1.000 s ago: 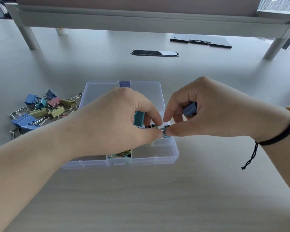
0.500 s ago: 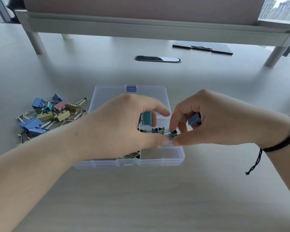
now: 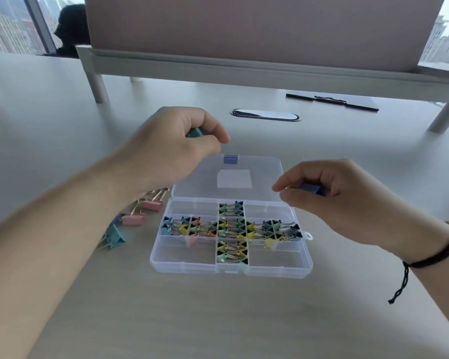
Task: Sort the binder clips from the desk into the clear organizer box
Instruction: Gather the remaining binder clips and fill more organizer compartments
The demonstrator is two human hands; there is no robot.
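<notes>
The clear organizer box (image 3: pixel 182 265) lies open on the desk, its lid (image 3: pixel 265 182) folded back. Several small coloured binder clips (image 3: pixel 231 229) fill its middle row and middle column in a cross shape. My left hand (image 3: pixel 176 149) hovers above the lid's far left corner, its fingers curled round a teal binder clip (image 3: pixel 195 132). My right hand (image 3: pixel 337 195) hangs over the box's right side and grips a blue binder clip (image 3: pixel 311 189). Larger pink clips (image 3: pixel 140 213) and a teal clip (image 3: pixel 114 235) lie on the desk left of the box, partly hidden by my left forearm.
A raised partition on metal legs (image 3: pixel 96 86) spans the desk behind the box. A black clipboard (image 3: pixel 332 101) lies at the back right. An oval cable port (image 3: pixel 265 115) sits behind the lid. The box's corner compartments hold nothing.
Both hands have lifted off the box and parted, my left hand going up and left, my right hand to the right. The clips in the box are now uncovered. The camera has tilted.
</notes>
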